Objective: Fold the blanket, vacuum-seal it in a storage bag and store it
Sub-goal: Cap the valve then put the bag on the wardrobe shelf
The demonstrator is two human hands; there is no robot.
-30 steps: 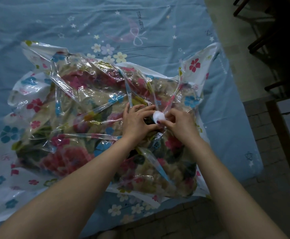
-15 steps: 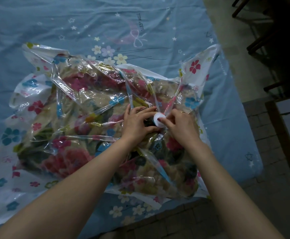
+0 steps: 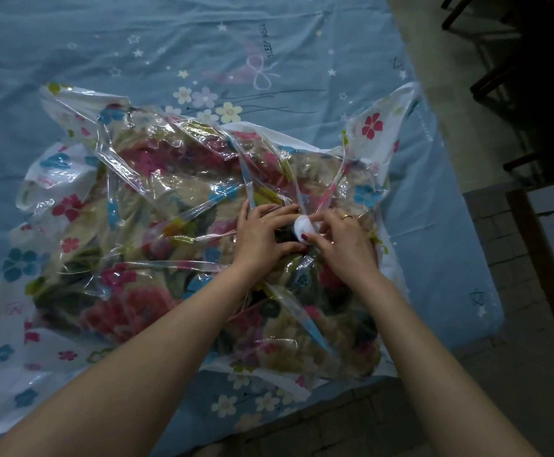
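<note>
A clear storage bag printed with flowers lies crumpled on the bed, with the folded floral blanket inside it. A round white valve cap sits on top of the bag near its right side. My right hand pinches this cap between thumb and fingers. My left hand rests on the bag just left of the cap, fingers curved around the dark valve area. Whether the left fingers grip anything is hidden.
The bag lies on a blue bed sheet with stars and flowers. The bed's edge runs along the right and bottom, with tiled floor beyond. Dark wooden furniture stands at the upper right.
The white cap has turned from flat-on toward tilted between my right fingers. Both hands stay at the valve; the bag has barely shifted.
</note>
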